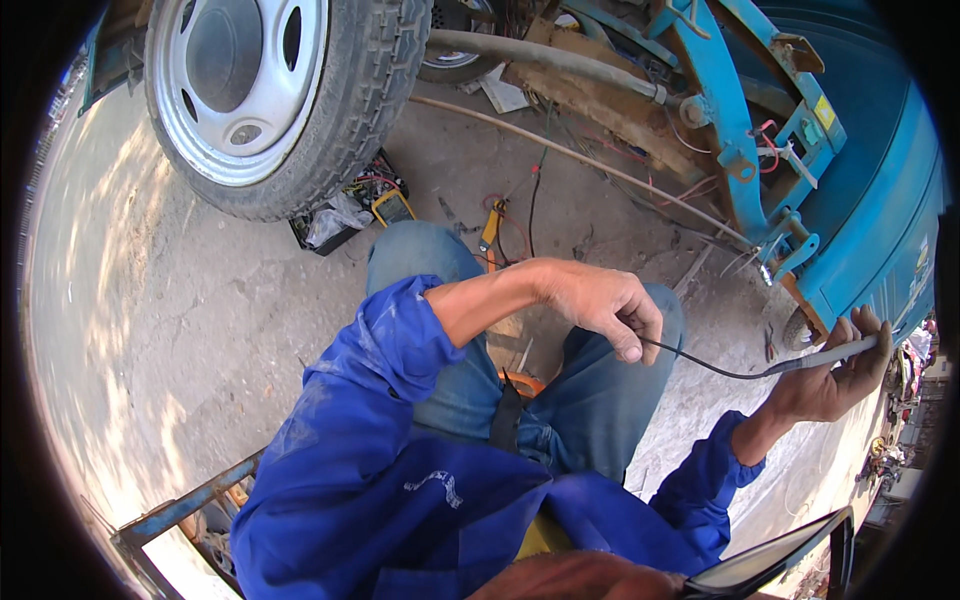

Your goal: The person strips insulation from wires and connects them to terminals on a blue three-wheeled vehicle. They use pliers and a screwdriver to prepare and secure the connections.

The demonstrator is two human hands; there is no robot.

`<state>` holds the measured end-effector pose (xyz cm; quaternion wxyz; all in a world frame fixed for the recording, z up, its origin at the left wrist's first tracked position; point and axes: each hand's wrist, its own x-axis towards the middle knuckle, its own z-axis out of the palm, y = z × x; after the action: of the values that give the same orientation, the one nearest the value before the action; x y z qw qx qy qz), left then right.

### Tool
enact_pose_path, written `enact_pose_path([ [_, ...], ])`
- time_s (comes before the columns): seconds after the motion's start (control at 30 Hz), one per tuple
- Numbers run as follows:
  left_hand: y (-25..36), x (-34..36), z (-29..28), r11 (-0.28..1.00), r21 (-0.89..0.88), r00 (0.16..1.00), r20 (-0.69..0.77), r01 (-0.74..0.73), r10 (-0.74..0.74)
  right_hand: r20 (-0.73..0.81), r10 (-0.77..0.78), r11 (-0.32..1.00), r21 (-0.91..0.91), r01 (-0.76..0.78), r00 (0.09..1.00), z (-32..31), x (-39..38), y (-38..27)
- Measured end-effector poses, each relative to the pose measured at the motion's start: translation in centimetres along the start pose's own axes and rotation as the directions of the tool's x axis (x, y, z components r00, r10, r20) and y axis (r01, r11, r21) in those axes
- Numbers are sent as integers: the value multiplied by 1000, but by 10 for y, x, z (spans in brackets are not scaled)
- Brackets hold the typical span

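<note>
My left hand [608, 305] pinches the thin end of a black cable [715, 369] between thumb and fingertips, above my right knee. From there the cable sags and runs right into a thicker grey-black sleeve [825, 358]. My right hand [832, 387], raised at the far right, holds this thicker part across its curled fingers. The cable's tip at the left hand is covered by the fingers. Both hands are in the air, apart from the ground and the vehicle.
A truck wheel [240, 150] stands at upper left, beside a black toolbox [335, 232] with a yellow multimeter [393, 207]. A yellow clamp-type tool [490, 228] and loose wires lie on the concrete. The blue vehicle frame [735, 120] and a long rod [590, 163] fill the upper right.
</note>
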<state>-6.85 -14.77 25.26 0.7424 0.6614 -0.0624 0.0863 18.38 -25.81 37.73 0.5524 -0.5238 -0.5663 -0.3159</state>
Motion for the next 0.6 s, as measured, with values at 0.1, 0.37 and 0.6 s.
enact_pose_path([
  [0.1, -2, -6, -3, 989, 133, 998, 3, 56, -57, -30, -2, 998, -69, 0, 1000, 4, 12, -1],
  [0.37, -22, -22, -10, 875, 358, 937, -249, 325, -246, 1, -100, 944, 316, 94, 995, 43, -11, -28],
  [0.6, -47, -29, -3, 630, 675, 907, -402, 383, -120, 205, -546, 691, 659, 298, 812, 108, -46, -75],
])
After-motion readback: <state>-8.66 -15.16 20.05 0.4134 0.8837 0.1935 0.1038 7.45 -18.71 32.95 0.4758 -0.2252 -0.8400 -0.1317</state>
